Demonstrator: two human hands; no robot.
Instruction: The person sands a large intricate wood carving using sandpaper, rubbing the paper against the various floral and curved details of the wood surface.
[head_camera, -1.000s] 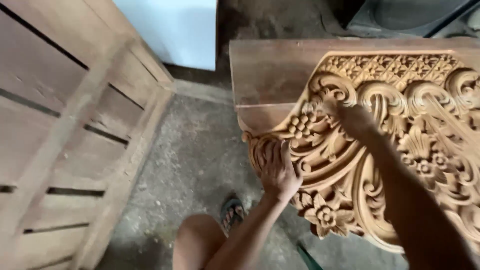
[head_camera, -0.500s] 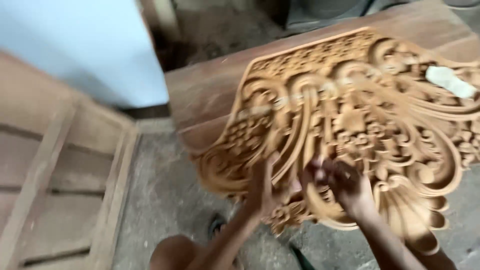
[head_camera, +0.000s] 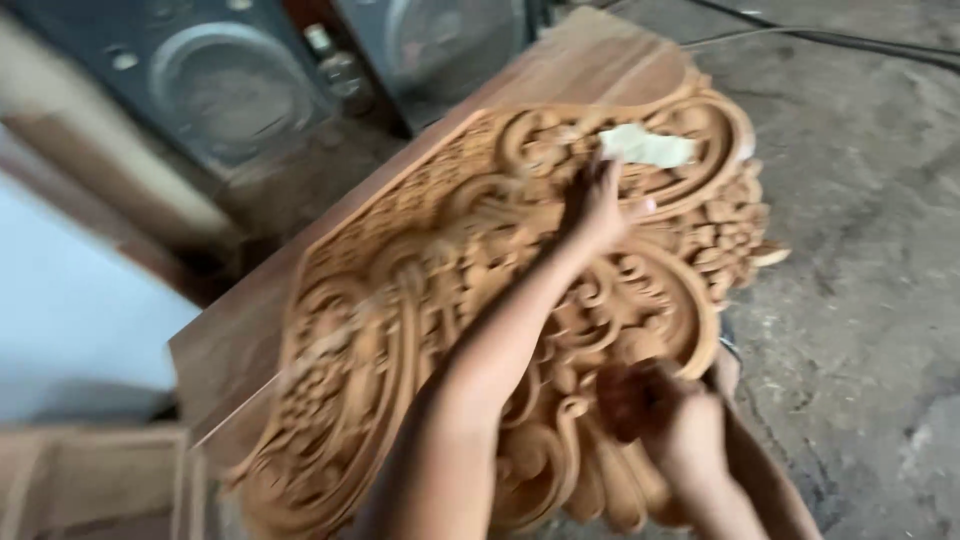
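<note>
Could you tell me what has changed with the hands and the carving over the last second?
The left hand has reached up across the carved wooden panel towards the pale rag. The right hand has dropped to the panel's lower edge. The panel still lies on the wooden board.

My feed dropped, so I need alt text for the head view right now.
Blurred view down onto a carved wooden panel with scrolls and flowers, lying on a wooden table. The left hand reaches across it toward a pale crumpled scrap near the far edge; the right hand grips the panel's near edge. Two dark loudspeakers stand behind.
</note>
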